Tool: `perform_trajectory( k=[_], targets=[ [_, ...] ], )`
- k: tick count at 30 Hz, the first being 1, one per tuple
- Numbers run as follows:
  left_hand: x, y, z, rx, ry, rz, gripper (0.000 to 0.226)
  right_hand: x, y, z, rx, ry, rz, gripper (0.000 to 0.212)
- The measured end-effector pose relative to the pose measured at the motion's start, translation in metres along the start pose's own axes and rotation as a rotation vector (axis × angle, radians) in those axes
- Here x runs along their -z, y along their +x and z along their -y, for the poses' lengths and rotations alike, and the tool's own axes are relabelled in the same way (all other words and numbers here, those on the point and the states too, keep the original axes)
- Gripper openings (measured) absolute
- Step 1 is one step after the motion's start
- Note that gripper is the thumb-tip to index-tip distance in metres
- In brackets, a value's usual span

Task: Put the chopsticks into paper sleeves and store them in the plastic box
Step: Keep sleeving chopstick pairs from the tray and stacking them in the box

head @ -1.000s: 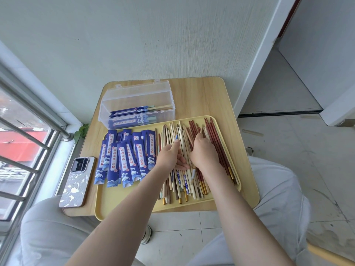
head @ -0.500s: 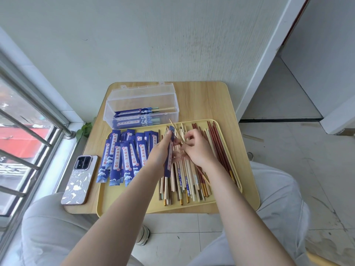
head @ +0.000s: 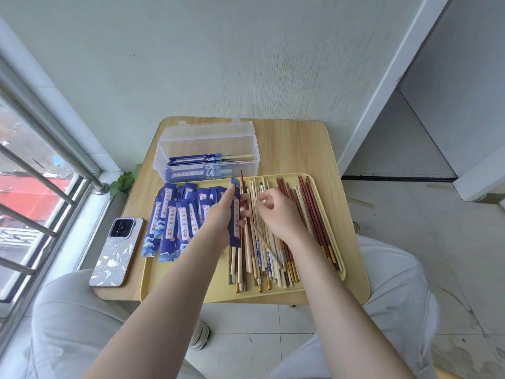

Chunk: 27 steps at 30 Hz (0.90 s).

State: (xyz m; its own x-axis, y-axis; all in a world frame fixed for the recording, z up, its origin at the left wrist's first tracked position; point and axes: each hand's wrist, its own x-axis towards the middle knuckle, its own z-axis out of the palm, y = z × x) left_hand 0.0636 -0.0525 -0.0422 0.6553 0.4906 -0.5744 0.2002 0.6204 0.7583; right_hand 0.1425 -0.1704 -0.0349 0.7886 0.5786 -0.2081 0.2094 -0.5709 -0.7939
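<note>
- Left hand (head: 222,214): fingers grip one blue paper sleeve (head: 235,214), held lengthwise above the yellow tray (head: 191,285).
- Right hand (head: 278,214): fingers curl around a pale chopstick (head: 259,236), just beside the sleeve.
- Loose chopsticks (head: 287,242) lie on the tray's right half; empty sleeves (head: 177,214) on its left.
- Plastic box (head: 207,151), lid open, stands behind the tray and holds sleeved pairs.

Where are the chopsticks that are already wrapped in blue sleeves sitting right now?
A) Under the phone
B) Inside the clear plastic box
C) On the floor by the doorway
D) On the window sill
B: the sleeved chopsticks lie inside the clear plastic box at the back of the table, behind the yellow tray.
</note>
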Motion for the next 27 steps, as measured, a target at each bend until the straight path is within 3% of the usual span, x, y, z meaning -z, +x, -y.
perform_trajectory(
  k=[4,7,10,17,20,23,27],
  targets=[
    [0.001,-0.001,0.001,0.05,-0.211,0.098,0.04,-0.005,-0.003,0.008,-0.07,0.197,0.191,0.026],
    [0.005,-0.003,-0.002,0.064,-0.195,0.127,0.041,-0.007,-0.003,0.008,-0.062,0.231,0.221,0.034],
    [0.008,-0.003,-0.005,0.06,-0.148,0.125,0.04,-0.005,-0.008,0.012,-0.034,0.335,0.241,0.029],
    [0.023,-0.002,-0.002,-0.134,0.108,0.141,0.037,0.019,-0.011,0.024,-0.008,0.572,0.052,0.031],
    [0.024,-0.008,-0.003,-0.12,0.161,0.175,0.033,0.03,-0.01,0.032,0.053,0.716,0.031,0.023],
    [0.022,-0.012,-0.005,-0.047,0.155,0.195,0.038,0.035,-0.011,0.039,0.138,0.715,-0.047,0.014],
    [0.022,-0.02,-0.009,-0.021,0.225,0.3,0.048,0.036,-0.003,0.036,0.147,0.574,-0.283,0.018]
  ],
)
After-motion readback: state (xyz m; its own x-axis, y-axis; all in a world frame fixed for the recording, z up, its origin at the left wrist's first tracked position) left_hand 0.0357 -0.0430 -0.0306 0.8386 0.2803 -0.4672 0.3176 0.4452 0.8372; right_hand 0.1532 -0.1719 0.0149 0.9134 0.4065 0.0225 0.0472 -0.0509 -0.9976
